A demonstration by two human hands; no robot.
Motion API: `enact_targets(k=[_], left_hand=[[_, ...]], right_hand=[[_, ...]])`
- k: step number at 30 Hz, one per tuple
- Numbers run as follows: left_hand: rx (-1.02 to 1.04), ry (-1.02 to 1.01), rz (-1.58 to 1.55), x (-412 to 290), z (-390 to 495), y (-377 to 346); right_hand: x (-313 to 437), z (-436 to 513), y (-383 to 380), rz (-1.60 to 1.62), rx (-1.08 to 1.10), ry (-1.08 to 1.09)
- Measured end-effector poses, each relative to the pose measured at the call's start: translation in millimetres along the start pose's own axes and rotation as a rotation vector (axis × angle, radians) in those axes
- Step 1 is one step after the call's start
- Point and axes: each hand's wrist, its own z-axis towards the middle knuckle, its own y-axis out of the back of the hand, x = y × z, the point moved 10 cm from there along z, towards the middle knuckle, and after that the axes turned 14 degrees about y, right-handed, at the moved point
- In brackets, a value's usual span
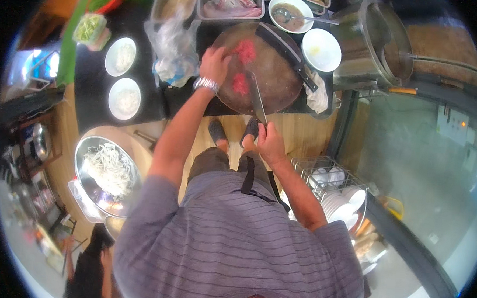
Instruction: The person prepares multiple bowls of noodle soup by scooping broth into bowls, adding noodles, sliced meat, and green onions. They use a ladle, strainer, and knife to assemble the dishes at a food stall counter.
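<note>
A round wooden chopping board [278,86] lies before me with two small heaps of red raw meat, one farther away [245,51] and one nearer [240,83]. My right hand [271,142] grips the handle of a kitchen knife [258,99], its blade reaching over the board beside the nearer heap. At the board's left edge is my left hand [215,67], a metal watch on the wrist, fingers bent next to the farther heap; whether they hold anything cannot be told. A cleaver or large knife with a black handle [307,77] rests across the board's right side.
Bowls of noodles [120,56] and a plastic bag [173,48] lie left. Behind the board are a meat tray [231,3] and a bowl with a spoon [291,14]. A large pot [351,45] stands right, a noodle basin [107,174] lower left. Another person [90,266] is at lower left.
</note>
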Motion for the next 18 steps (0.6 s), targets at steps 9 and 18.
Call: enact_targets(k=[9,18], left_hand=[[0.082,-0.011,0.112,-12.9,19.2,-27.4],[0.060,-0.147,0.094,-3.9,-32.0,-11.3]], right_hand=[[-4.7,-3.7,16.9,0.110,0.024,-0.156],[-11.3,-12.1,18.0,0.111,-0.040,-0.192]])
